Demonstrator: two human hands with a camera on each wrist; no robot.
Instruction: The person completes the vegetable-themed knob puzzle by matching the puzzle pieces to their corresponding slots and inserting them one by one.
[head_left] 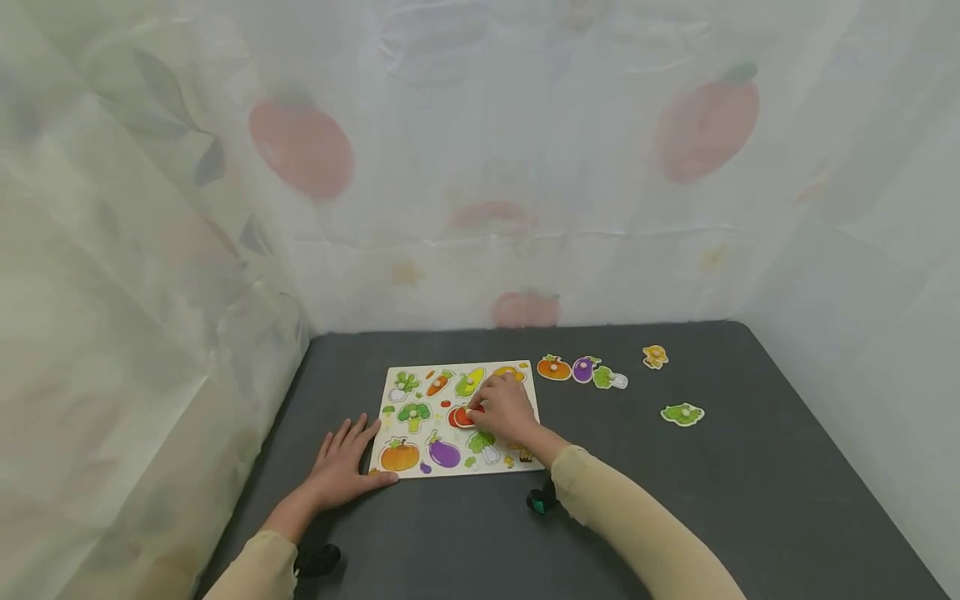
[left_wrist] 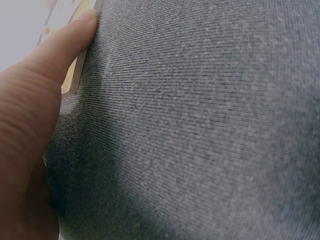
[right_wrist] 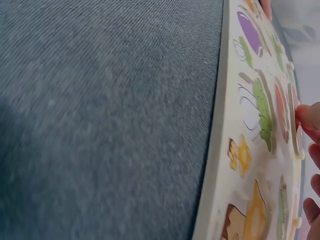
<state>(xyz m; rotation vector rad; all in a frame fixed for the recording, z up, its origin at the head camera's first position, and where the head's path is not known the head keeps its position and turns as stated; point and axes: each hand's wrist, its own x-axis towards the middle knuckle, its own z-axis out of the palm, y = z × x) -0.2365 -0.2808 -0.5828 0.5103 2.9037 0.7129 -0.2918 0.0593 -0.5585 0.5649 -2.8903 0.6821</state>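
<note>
A white vegetable puzzle board (head_left: pixel 431 392) lies on the dark table. My right hand (head_left: pixel 506 408) reaches over its middle and pinches a red tomato puzzle piece (head_left: pixel 462 418). In the right wrist view that piece (right_wrist: pixel 293 120) stands edge-on, just over the red picture on the board, with the thumb against it. Straight fingers of my left hand (head_left: pixel 345 467) rest along the board's left edge, spread apart. Its thumb lies on the near left corner, as the left wrist view also shows. Seated around are a carrot piece (head_left: pixel 439 383) and a broccoli piece (head_left: pixel 414 415).
Right of the board lie loose pieces: a pumpkin (head_left: pixel 554 367), an eggplant (head_left: pixel 585 369), a bok choy (head_left: pixel 610 378), a mushroom-like yellow one (head_left: pixel 655 357) and a leafy green one (head_left: pixel 682 414). A pale patterned curtain (head_left: pixel 487 167) encloses the table's back and sides.
</note>
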